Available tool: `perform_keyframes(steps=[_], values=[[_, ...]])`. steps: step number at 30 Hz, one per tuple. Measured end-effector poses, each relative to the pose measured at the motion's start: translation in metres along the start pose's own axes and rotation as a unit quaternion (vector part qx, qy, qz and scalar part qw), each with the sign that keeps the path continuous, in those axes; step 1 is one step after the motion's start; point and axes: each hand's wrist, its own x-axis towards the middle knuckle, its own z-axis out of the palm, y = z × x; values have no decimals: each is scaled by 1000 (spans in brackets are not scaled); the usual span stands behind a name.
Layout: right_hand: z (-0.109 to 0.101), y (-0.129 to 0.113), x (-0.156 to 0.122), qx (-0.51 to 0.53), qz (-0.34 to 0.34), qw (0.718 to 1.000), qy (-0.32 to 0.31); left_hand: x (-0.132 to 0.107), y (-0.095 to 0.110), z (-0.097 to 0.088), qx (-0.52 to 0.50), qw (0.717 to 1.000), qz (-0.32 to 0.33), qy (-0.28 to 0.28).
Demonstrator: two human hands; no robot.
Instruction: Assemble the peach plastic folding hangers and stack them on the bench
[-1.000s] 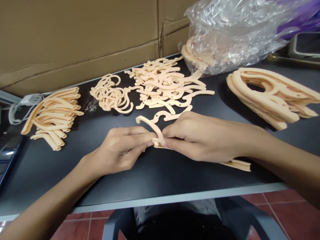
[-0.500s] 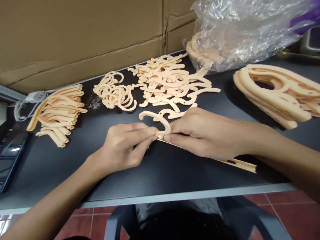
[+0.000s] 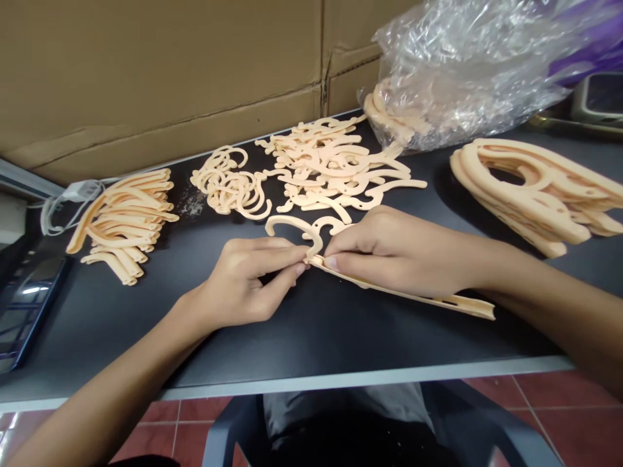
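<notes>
Between my two hands is a cream plastic hanger hook (image 3: pixel 296 225), its curve pointing away from me and to the left. My left hand (image 3: pixel 256 279) pinches it at its base between thumb and fingers. My right hand (image 3: pixel 394 253) is closed on a long cream hanger arm (image 3: pixel 467 305), a grooved strip with a slot, which runs rightward below the hand. The hook's base meets the strip's left end; the exact joint is partly hidden by my fingertips. Just behind the hands lies another curved cream piece (image 3: pixel 328 224).
A pile of loose hooks (image 3: pixel 228 188) and a heap of curved arm pieces (image 3: pixel 341 159) lie behind. Grooved strips (image 3: pixel 129 220) are stacked left, stacked hangers (image 3: pixel 525 188) right. A clear plastic bag (image 3: pixel 467 71) stands at the back against cardboard (image 3: pixel 170 65).
The hook has tipped slightly left and its base now sits against the strip's end. My right thumb has shifted along the strip, showing more of it. The view has moved slightly.
</notes>
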Motion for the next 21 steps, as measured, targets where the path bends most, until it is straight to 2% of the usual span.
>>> perform_keyframes(steps=[5,11,15,18,21], values=[[-3,-1,2,79,50,995,-30,1,2,3,-30,998,-49,10],[-5,1,3,135,104,985,-31,6,3,-3,-113,989,-94,-28],[-9,0,1,193,143,970,-32,6,-3,-8,-159,978,-137,-11],[-11,-3,-2,158,131,979,-22,3,-6,-10,-140,978,-156,8],[-9,-7,-4,78,107,991,-13,1,-8,-11,-99,986,-136,8]])
